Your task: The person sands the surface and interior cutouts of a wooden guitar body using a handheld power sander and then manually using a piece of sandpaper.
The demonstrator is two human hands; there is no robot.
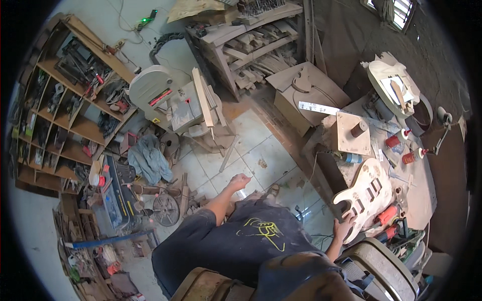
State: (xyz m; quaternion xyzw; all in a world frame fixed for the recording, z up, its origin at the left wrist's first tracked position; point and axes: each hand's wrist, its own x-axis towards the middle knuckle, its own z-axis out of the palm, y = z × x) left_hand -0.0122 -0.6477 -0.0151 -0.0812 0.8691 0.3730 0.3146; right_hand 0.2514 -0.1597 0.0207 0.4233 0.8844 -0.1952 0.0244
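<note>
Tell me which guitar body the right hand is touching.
The lower guitar body, with dark cutouts in its face: the right hand is on its edge. The upper guitar body has a white sheet on it and no hand touching it.

cubby shelf (86, 133): tools (75, 60) inside | rack (225, 70): wood offcuts (249, 76) stacked | blue-grey cloth (149, 158): crumpled, near cubby shelf

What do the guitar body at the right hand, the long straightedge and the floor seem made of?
Guitar body: probably bare wood, pale and matte, without gloss.
Straightedge: likely metal, flat and brightly reflective.
Floor: apparently ceramic tile, pale, dusty squares with visible joints.
</note>
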